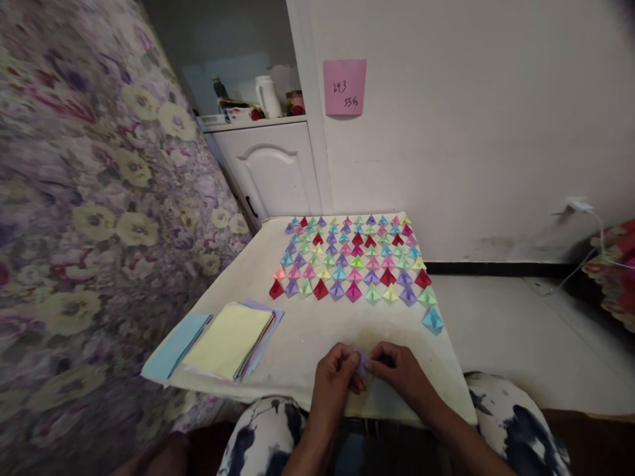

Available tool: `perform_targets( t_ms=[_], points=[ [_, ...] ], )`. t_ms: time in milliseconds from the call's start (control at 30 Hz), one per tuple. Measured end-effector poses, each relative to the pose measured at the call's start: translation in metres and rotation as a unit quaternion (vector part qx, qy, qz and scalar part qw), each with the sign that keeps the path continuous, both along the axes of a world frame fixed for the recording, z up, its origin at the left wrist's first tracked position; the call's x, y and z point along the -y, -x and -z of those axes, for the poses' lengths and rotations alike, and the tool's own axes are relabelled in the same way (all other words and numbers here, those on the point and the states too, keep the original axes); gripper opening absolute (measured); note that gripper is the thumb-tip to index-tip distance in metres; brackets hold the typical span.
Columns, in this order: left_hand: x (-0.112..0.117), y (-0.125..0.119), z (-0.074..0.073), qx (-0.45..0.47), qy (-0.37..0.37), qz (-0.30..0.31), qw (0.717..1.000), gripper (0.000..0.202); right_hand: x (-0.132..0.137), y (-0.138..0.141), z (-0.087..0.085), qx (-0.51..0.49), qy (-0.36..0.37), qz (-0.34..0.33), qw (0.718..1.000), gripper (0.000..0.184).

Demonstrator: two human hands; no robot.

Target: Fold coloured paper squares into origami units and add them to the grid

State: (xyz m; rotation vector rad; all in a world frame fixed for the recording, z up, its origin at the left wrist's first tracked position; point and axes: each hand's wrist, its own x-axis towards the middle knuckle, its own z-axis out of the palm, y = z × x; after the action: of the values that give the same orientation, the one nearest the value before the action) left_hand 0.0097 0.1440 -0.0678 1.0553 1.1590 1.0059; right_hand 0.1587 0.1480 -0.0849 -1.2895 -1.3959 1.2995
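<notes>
Between my two hands, near the table's front edge, is a small folded piece of purple paper (362,363). My left hand (338,371) pinches it from the left, thumb on top. The fingertips of my right hand (394,367) close on its right side. Parts of the paper are hidden behind the fingers. Beyond the hands, rows of small folded paper pieces in many colours (354,291) cover the back of the table. One blue folded piece (433,321) lies apart at the right edge, nearer to me.
A stack of coloured paper with a yellow sheet on top (233,338) lies on the left of the cream-covered table (302,344). Blue paper (177,346) is beside it. A floral curtain (114,198) hangs left, and a pink note (344,88) is on the wall.
</notes>
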Motion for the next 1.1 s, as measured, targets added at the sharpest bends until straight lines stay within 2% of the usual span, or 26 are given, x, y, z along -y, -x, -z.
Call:
perform_targets(
  t_ms=[100, 333, 400, 500, 600, 833, 1100],
  points=[
    [0.001, 0.0, -0.002, 0.014, -0.004, -0.011, 1.0, 0.022, 0.0, -0.001, 0.001, 0.009, -0.006, 0.019, 1.0, 0.017],
    [0.001, 0.0, -0.001, 0.042, 0.041, 0.038, 0.998, 0.021, 0.005, -0.003, -0.011, 0.027, -0.058, 0.045, 0.997, 0.012],
    [0.001, -0.001, -0.001, 0.05, 0.042, 0.026, 0.998, 0.02, 0.007, -0.002, -0.015, 0.047, -0.094, 0.068, 0.992, 0.008],
    [0.001, -0.003, -0.002, 0.054, 0.037, 0.006, 0.998, 0.018, 0.009, -0.002, -0.017, 0.087, -0.172, 0.097, 0.976, 0.012],
    [0.001, -0.005, -0.002, 0.043, 0.025, -0.005, 0.999, 0.016, 0.009, -0.002, -0.017, 0.116, -0.21, 0.085, 0.967, 0.008],
    [0.001, -0.005, 0.002, 0.025, 0.015, -0.007, 1.0, 0.016, 0.01, -0.001, -0.019, 0.128, -0.199, 0.072, 0.969, 0.008],
    [0.004, -0.006, 0.003, -0.051, -0.02, -0.001, 0.999, 0.014, 0.007, -0.002, -0.019, 0.131, -0.155, 0.065, 0.977, 0.006]
  ],
)
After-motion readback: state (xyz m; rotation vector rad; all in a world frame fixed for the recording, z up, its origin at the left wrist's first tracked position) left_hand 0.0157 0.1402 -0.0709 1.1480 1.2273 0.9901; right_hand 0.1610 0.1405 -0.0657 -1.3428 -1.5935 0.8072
